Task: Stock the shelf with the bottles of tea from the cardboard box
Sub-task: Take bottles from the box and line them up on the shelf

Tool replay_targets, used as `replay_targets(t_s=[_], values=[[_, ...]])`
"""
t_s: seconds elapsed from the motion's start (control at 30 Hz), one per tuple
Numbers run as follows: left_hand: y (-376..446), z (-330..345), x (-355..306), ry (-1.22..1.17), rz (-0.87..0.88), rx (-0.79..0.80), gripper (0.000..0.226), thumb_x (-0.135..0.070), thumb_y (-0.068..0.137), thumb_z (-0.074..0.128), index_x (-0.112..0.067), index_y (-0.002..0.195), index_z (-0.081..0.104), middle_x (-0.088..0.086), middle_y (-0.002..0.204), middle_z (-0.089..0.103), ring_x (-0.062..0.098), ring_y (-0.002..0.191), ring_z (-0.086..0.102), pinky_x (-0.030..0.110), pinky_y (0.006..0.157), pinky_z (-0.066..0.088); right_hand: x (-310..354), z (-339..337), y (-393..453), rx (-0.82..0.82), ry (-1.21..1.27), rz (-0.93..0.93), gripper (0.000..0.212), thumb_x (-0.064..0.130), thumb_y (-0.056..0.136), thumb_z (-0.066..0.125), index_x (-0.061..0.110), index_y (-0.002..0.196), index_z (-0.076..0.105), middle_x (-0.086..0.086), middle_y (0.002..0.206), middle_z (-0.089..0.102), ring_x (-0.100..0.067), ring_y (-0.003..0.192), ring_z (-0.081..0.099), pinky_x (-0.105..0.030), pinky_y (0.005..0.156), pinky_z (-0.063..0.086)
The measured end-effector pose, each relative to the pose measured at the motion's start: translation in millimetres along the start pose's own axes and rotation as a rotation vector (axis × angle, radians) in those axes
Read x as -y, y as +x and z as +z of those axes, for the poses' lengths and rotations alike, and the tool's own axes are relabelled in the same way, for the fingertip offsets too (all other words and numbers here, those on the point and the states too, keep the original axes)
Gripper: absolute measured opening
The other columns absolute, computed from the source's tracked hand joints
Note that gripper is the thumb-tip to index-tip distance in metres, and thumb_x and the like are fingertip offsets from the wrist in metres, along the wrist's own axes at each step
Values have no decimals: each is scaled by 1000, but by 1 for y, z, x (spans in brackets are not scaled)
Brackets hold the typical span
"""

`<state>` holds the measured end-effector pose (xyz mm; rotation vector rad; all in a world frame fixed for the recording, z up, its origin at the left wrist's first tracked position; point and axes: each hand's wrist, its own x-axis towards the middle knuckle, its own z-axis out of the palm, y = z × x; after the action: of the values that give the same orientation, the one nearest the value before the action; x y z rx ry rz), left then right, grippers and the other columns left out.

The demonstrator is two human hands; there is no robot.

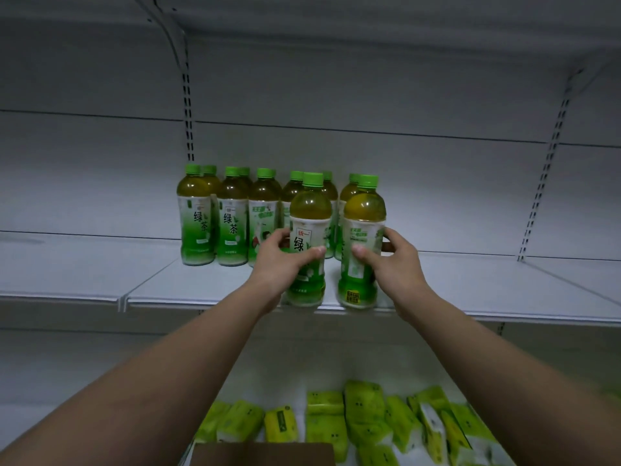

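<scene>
White metal shelf (470, 284), green-capped plastic tea bottles in rows (232, 216).
Left hand (279, 260) grips one upright bottle (309, 240); right hand (393, 260) grips another (361, 243).

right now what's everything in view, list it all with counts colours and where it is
held tea bottles: 2, green caps and green-white labels, at the shelf's front edge, one in each hand, left bottle, right bottle
stocked tea bottles: at least ten, some hidden, same green caps, grouped upright at the back of the shelf
shelf: 1, white, middle of view
upper shelf: 1, white, overhead
yellow-green packs: many, count unclear, on the lower shelf
cardboard box: 1, brown, bottom edge, only its rim shows
left hand: wrapped around the left bottle
right hand: wrapped around the right bottle
</scene>
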<state>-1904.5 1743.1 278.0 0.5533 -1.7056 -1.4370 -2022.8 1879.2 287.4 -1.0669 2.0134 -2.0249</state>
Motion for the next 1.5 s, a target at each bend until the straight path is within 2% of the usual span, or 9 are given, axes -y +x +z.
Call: replay_targets(t_s=[0.3, 0.57, 0.73, 0.9, 1.03, 1.17, 1.23, 1.33, 1.5], values=[[55, 39, 22, 25, 28, 60, 41, -23, 80, 76, -19, 119, 65, -8, 104, 69, 5, 94, 64, 26, 84, 50, -39, -2, 62, 10, -14, -34, 43, 22, 86, 69, 22, 127, 55, 0, 117, 63, -2, 92, 60, -39, 89, 55], [99, 70, 37, 406, 139, -219, 40, -46, 73, 76, -28, 108, 70, -2, 109, 69, 19, 99, 65, 42, 90, 54, -66, 15, 104, -62, -40, -51, 42, 29, 84, 71, 28, 123, 57, 5, 113, 64, -13, 103, 62, -45, 94, 53], [105, 76, 37, 493, 203, -327, 32, -30, 82, 73, -19, 111, 67, -1, 109, 72, 19, 102, 67, 32, 88, 52, -71, 25, 118, -79, -96, -50, 41, 31, 84, 70, 28, 122, 56, 7, 112, 63, -18, 108, 60, -49, 97, 50], [108, 75, 34, 560, 159, -277, 32, -21, 83, 72, -16, 114, 65, 3, 114, 69, 22, 109, 64, 35, 91, 50, -68, 26, 118, -53, -77, -12, 43, 25, 87, 68, 24, 128, 53, 7, 111, 59, -15, 105, 56, -46, 100, 49], [103, 64, 28, 662, 146, -219, 29, -10, 85, 68, -12, 113, 63, 7, 113, 69, 26, 106, 65, 33, 86, 51, -59, 20, 112, -9, -108, 51, 58, 25, 89, 65, 23, 141, 39, -4, 137, 50, -22, 122, 51, -50, 104, 45], [86, 32, 14, 670, 261, -242, 41, -17, 89, 65, -14, 129, 57, 3, 122, 65, 21, 105, 63, 31, 86, 49, -37, 18, 102, -401, -242, -177, 30, 31, 96, 51, 20, 124, 50, 1, 116, 56, -22, 109, 57, -35, 85, 50], [82, 8, 10, 706, 330, -307, 39, -22, 90, 63, -18, 128, 57, 0, 123, 65, 17, 106, 62, 29, 84, 49, -20, 26, 97, -476, -287, -312, 20, 29, 97, 46, 21, 113, 54, 3, 108, 57, -19, 101, 57, -35, 80, 50], [82, -29, 8, 780, 375, -416, 30, -28, 90, 62, -20, 119, 61, -4, 117, 64, 15, 105, 59, 27, 79, 46, -2, 53, 89, -382, -395, -453, 21, 32, 96, 45, 22, 111, 55, 3, 111, 56, -16, 103, 53, -37, 84, 50], [89, -82, 21, 875, 357, -545, 39, -34, 87, 64, -23, 122, 55, 2, 128, 54, 23, 119, 48, 43, 96, 47, 6, 114, 79, -207, -639, -588, 40, 43, 94, 46, 25, 130, 48, 3, 131, 49, -13, 117, 44, -32, 93, 41]])
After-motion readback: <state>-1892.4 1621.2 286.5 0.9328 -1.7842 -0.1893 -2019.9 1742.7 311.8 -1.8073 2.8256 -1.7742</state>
